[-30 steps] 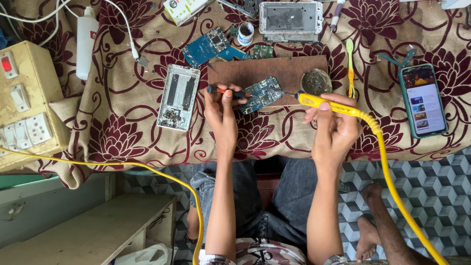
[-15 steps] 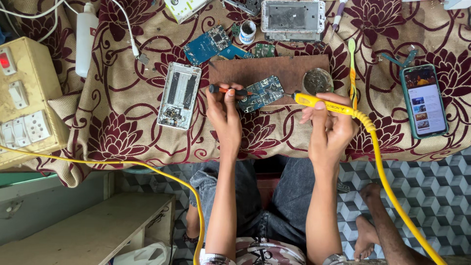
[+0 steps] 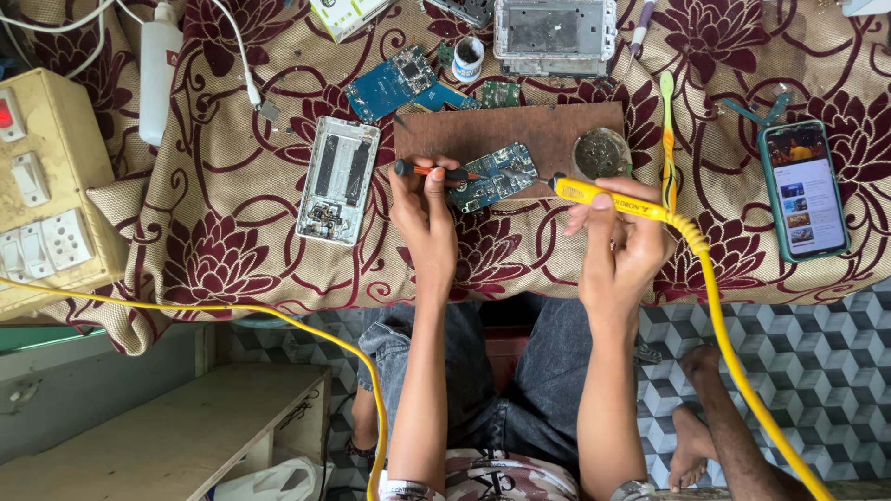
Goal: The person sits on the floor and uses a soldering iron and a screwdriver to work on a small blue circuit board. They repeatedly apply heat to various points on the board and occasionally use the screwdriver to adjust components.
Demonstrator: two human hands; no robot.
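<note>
On the brown wooden board [image 3: 520, 130], over patterned woven cloth [image 3: 232, 250]: small blue circuit board [image 3: 492, 176], flat, irregular in outline, studded with metal parts. Left hand [image 3: 422, 209] pinched shut on a thin orange-handled screwdriver [image 3: 432, 171], tip resting on that board. Right hand [image 3: 622, 237] closed around a yellow soldering iron [image 3: 603, 197], metal tip touching or just short of the board's right edge; cannot tell which.

Risks, as judged: hot tip close to fabric and to fingers, so scorching or a burn from a slip; stiff yellow cable [image 3: 733, 343] trailing past the knee, apt to tug the iron. Round metal tin [image 3: 600, 153] just beside, easily knocked. Glossy phone [image 3: 804, 190] well apart.
</note>
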